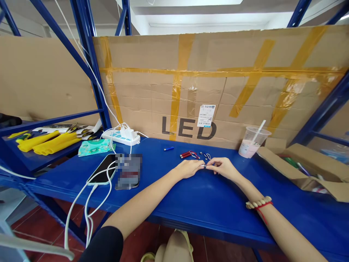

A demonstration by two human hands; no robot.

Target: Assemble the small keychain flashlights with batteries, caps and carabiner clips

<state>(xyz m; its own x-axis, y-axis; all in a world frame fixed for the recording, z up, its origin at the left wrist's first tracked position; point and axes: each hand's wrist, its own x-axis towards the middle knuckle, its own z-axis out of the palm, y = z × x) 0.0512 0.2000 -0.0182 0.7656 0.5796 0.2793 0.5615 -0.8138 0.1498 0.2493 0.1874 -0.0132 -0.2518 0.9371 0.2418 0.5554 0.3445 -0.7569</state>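
Observation:
My left hand [191, 168] rests low over the blue tabletop [196, 196], its fingers closed at the tips. Meeting it from the right, my right hand [222, 168] pinches with thumb and forefinger. Between the fingertips shows a small dark and silvery piece [204, 166], too small to name, which both hands seem to grip. Just beyond the hands lie red metal cylinders with a red carabiner clip [190, 155]. Beside them are small blue and silver parts [207, 156], whose kind I cannot make out. A short blue cylinder [169, 148] lies farther left.
A plastic cup with a straw [249, 142] and an open cardboard box [302, 167] stand at right. To the left are two phones [102, 169] with white cables, a tissue pack [95, 146] and a power strip [121, 137]. Cardboard [147, 102] walls the back.

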